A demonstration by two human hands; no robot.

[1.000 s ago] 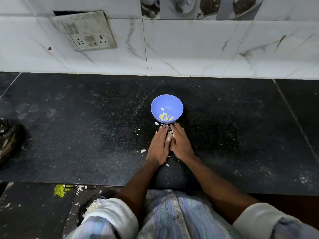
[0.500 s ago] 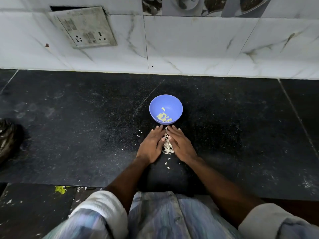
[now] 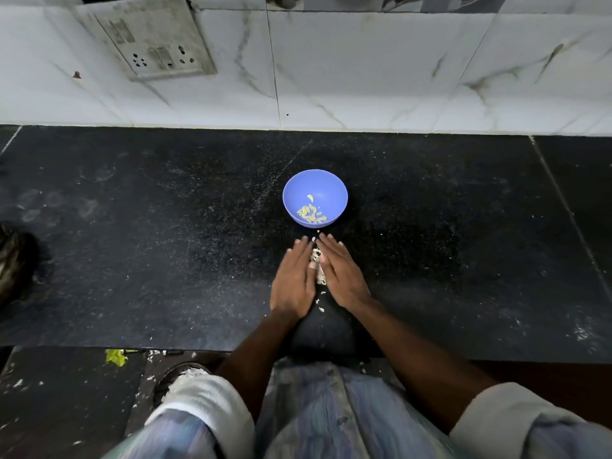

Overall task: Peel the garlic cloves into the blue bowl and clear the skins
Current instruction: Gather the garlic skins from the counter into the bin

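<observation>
Two flat hands, left hand (image 3: 294, 283) and right hand (image 3: 341, 276), fingers straight and together, press the countertop (image 3: 132, 243), a ridge of garlic skins (image 3: 318, 267) between them; blue bowl (image 3: 314, 197) with peeled cloves (image 3: 310, 213) just beyond the fingertips, mid-counter

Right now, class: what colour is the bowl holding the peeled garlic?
Blue, a periwinkle shade, seen clearly in the head view: the bowl.

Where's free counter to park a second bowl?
Broad bare stretches of the black counter lie right of the blue bowl, and left of it up to the dark object at the edge. Crowded: just in front of the bowl, where left hand and right hand flank the skins.
</observation>
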